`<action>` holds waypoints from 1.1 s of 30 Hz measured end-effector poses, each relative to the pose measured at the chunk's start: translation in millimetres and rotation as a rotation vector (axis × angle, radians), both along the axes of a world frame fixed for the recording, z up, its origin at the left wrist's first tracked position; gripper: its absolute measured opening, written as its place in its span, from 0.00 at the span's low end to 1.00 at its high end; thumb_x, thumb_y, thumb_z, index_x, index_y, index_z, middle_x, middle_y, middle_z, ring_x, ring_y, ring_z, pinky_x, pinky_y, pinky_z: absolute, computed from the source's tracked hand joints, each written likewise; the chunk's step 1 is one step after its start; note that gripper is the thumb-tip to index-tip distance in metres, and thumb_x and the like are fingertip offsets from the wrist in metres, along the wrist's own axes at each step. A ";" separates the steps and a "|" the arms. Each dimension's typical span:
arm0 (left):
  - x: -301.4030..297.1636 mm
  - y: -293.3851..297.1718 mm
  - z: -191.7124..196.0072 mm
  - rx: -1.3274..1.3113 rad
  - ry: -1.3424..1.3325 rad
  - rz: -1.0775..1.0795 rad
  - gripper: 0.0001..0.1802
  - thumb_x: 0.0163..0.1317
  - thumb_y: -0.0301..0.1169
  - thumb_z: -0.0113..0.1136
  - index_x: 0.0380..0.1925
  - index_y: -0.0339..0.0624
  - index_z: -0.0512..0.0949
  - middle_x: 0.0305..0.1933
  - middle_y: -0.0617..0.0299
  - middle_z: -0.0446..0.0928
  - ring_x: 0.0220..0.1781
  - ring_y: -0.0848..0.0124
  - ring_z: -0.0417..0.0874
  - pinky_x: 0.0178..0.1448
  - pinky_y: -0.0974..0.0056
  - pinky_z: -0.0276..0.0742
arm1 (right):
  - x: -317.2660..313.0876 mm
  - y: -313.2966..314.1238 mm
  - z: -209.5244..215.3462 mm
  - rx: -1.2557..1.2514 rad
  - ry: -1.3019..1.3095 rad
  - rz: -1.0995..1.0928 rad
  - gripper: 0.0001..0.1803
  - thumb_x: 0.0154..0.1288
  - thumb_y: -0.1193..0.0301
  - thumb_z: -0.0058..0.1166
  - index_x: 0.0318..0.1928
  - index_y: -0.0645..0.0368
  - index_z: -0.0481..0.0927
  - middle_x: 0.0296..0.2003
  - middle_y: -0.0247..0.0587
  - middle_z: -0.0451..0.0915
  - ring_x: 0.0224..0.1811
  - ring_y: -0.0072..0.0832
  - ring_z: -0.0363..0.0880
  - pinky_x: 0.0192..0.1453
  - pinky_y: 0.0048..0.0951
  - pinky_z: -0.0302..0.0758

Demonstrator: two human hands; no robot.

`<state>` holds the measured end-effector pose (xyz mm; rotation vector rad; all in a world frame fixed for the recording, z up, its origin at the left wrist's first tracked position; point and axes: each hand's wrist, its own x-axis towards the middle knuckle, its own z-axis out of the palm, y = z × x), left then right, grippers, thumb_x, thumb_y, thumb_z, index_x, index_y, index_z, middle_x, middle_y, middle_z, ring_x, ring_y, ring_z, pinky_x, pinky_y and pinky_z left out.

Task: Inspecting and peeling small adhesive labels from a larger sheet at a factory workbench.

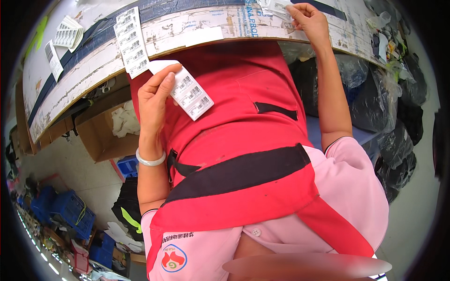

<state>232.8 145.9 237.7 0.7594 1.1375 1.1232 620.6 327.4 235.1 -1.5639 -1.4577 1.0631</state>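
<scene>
My left hand (157,91) pinches a folded strip of white barcode labels (193,99) between thumb and fingers, over the lap of my red apron. Its lower end hangs free and tilts to the right. Just beyond that hand, a longer sheet of barcode labels (131,44) lies over the front edge of the worn white table (187,23). At the far right of the table my right hand (310,22) is closed, its thumb and forefinger at the edge of a whitish, partly see-through piece (280,8). The picture's top edge cuts that piece off, so its kind is unclear.
More barcode labels (69,33) lie fanned at the table's left. Below stands an open cardboard box (96,133) with crumpled white material. Dark bundles in clear plastic (370,93) are piled on the right. Blue crates (72,210) stand on the floor at lower left.
</scene>
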 end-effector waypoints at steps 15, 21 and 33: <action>14.5 5.8 4.5 0.104 0.055 0.024 0.14 0.65 0.28 0.62 0.50 0.35 0.81 0.39 0.63 0.83 0.31 0.81 0.78 0.35 0.76 0.74 | -166.3 -105.6 41.4 -0.388 0.110 0.778 0.10 0.67 0.67 0.59 0.39 0.62 0.82 0.28 0.29 0.78 0.29 0.14 0.74 0.34 0.18 0.71; 8.2 0.8 10.3 0.046 0.074 -0.057 0.16 0.61 0.24 0.66 0.49 0.31 0.81 0.41 0.59 0.84 0.38 0.78 0.82 0.43 0.73 0.79 | -182.6 -112.1 32.7 -0.396 0.261 0.655 0.09 0.68 0.69 0.58 0.38 0.64 0.82 0.26 0.33 0.78 0.25 0.15 0.72 0.29 0.17 0.71; -4.6 -1.8 -14.4 0.050 -0.073 -0.265 0.19 0.71 0.39 0.56 0.45 0.31 0.83 0.36 0.57 0.84 0.37 0.76 0.82 0.41 0.72 0.78 | -175.4 -90.5 33.3 -0.208 0.171 0.482 0.11 0.65 0.67 0.59 0.39 0.65 0.83 0.27 0.32 0.81 0.30 0.20 0.78 0.37 0.24 0.76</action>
